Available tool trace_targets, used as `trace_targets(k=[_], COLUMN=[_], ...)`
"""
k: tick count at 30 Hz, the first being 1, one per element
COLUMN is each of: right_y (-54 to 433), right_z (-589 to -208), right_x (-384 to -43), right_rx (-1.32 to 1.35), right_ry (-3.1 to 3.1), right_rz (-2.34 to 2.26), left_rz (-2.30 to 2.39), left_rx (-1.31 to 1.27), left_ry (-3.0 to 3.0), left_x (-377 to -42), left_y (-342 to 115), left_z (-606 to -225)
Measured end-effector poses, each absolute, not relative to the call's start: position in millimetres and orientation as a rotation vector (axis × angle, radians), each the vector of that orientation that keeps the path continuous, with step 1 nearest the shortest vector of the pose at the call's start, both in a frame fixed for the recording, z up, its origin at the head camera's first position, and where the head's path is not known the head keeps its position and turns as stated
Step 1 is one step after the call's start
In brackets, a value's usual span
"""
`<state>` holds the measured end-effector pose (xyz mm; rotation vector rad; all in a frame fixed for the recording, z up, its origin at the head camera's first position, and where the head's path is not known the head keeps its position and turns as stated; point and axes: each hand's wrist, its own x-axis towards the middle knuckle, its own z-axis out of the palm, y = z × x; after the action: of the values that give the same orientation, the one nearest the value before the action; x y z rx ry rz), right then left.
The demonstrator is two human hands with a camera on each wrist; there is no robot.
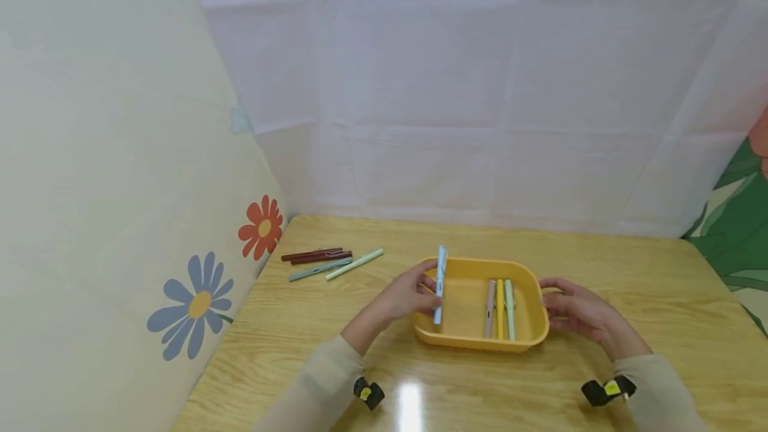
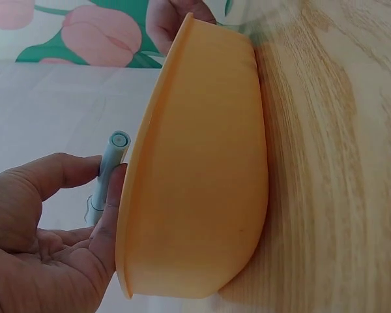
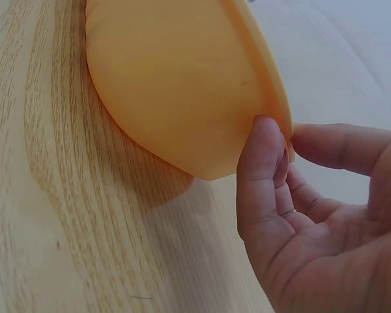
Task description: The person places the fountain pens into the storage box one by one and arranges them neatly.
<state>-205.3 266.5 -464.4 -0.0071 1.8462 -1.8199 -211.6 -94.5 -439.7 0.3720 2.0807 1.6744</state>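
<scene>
My left hand (image 1: 410, 293) pinches a light blue pen (image 1: 441, 285) between thumb and fingers, over the left end of a yellow plastic tray (image 1: 462, 341). In the left wrist view the pen (image 2: 108, 173) shows end-on near the tray's rim (image 2: 146, 124). At the tray's right end, my right hand (image 1: 579, 312) pinches the rim, thumb and finger on either side of it in the right wrist view. Inside the tray lie a mauve pen (image 1: 490, 307), a yellow pen (image 1: 501, 309) and a pale green pen (image 1: 510, 310), side by side.
On the wooden table (image 1: 270, 352), left of the tray, lie two dark red pens (image 1: 321, 257), a grey-blue pen (image 1: 320, 269) and a light green pen (image 1: 355, 264). A white cloth (image 1: 420, 85) hangs behind the table; a flower-printed sheet (image 1: 120, 152) stands along its left side.
</scene>
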Motion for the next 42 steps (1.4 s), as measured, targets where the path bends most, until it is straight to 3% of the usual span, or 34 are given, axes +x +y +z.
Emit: trace_targets(k=[42], right_y=[266], right_z=[-465], right_x=[-205], right_rx=[-0.004], right_ry=[1.863], right_rz=[-1.808], left_rz=[1.463], left_rx=[0.230], left_ry=[2.131], left_x=[-216], left_y=[-41], left_z=[-449])
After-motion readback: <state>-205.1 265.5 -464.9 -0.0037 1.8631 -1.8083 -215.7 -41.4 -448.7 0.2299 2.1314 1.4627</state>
